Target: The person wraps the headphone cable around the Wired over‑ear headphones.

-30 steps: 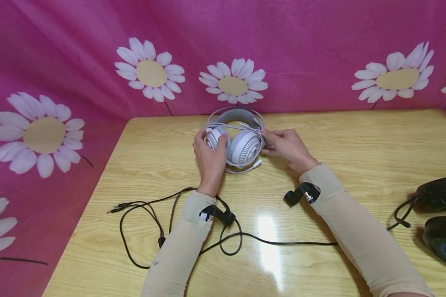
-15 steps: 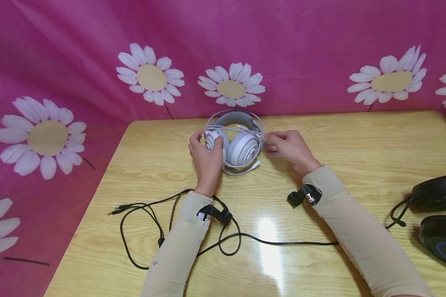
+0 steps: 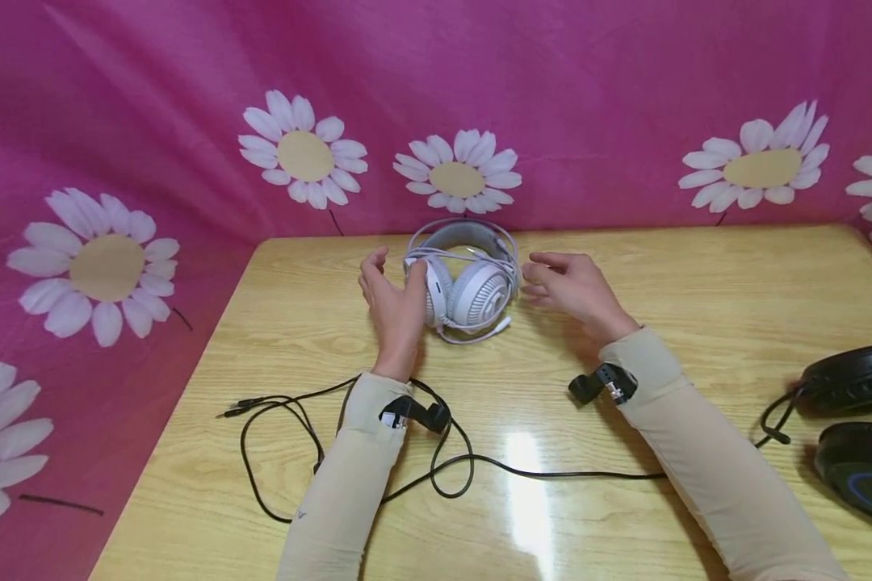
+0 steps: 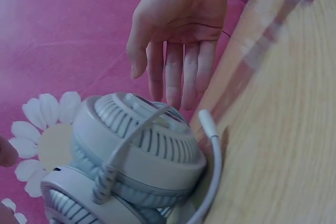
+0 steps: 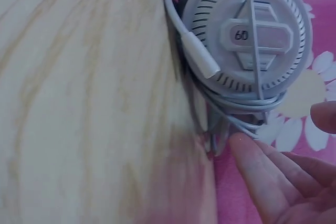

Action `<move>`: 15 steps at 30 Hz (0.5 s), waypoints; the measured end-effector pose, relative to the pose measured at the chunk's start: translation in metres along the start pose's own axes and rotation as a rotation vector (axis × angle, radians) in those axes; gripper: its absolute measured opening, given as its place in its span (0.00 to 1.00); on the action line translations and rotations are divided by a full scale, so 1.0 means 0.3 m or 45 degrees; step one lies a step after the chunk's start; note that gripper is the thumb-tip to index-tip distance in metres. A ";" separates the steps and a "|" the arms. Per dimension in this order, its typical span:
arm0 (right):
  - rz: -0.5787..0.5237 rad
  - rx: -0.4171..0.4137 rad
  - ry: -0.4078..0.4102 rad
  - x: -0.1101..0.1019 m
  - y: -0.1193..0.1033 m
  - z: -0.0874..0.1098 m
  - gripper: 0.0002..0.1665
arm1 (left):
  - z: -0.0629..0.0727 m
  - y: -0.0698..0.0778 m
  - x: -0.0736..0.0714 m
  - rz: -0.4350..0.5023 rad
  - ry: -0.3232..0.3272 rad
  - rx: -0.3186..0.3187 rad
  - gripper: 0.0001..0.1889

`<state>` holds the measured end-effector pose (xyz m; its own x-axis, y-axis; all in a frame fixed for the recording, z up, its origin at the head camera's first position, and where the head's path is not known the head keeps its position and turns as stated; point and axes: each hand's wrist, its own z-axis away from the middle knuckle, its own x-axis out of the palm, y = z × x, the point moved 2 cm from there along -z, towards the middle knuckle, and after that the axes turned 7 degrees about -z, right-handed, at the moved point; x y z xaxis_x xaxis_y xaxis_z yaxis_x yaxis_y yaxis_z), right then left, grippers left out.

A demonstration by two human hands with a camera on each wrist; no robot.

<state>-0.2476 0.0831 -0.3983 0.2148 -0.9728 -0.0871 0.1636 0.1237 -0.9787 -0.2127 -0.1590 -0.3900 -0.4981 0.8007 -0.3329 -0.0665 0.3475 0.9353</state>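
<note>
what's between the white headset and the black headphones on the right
In the head view, the right hand and its beige sleeve are between the white headset and the black headphones, then a bare stretch of wooden tabletop.

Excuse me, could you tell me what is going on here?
A person has the left hand and right hand on either side of a white headset, which rests on the wooden table with its pale cable looped about it. Neither hand visibly grips it. At the person's right lies a black headset, its black cable trailing across the table.
</note>
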 end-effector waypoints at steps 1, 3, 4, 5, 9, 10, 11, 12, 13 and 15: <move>0.030 -0.010 0.005 0.004 -0.006 0.006 0.38 | 0.000 0.002 -0.006 0.008 0.001 -0.001 0.31; 0.110 -0.046 0.022 0.009 -0.022 0.019 0.38 | 0.000 0.006 -0.016 0.029 0.002 0.000 0.31; 0.147 -0.065 0.037 0.011 -0.032 0.027 0.38 | 0.001 0.011 -0.020 0.045 0.000 0.006 0.31; 0.173 -0.089 0.046 0.013 -0.043 0.035 0.37 | 0.001 0.015 -0.023 0.062 0.000 0.015 0.30; 0.190 -0.160 0.079 0.011 -0.084 0.073 0.35 | 0.012 0.042 -0.027 0.119 0.000 0.058 0.30; 0.181 -0.173 0.079 0.013 -0.092 0.084 0.34 | 0.014 0.048 -0.029 0.125 0.005 0.067 0.30; 0.176 -0.184 0.078 0.015 -0.098 0.093 0.33 | 0.017 0.052 -0.031 0.124 0.006 0.070 0.30; 0.178 -0.193 0.080 0.018 -0.105 0.103 0.32 | 0.019 0.057 -0.035 0.124 0.008 0.075 0.30; 0.185 -0.200 0.083 0.021 -0.112 0.114 0.31 | 0.021 0.062 -0.040 0.124 0.011 0.079 0.29; 0.211 -0.222 0.083 0.026 -0.127 0.135 0.30 | 0.020 0.069 -0.054 0.130 0.029 0.096 0.29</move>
<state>-0.2132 0.0788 -0.3543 0.1613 -0.9533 -0.2554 -0.0383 0.2525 -0.9668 -0.2007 -0.1618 -0.3661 -0.5187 0.8227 -0.2325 0.0505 0.3010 0.9523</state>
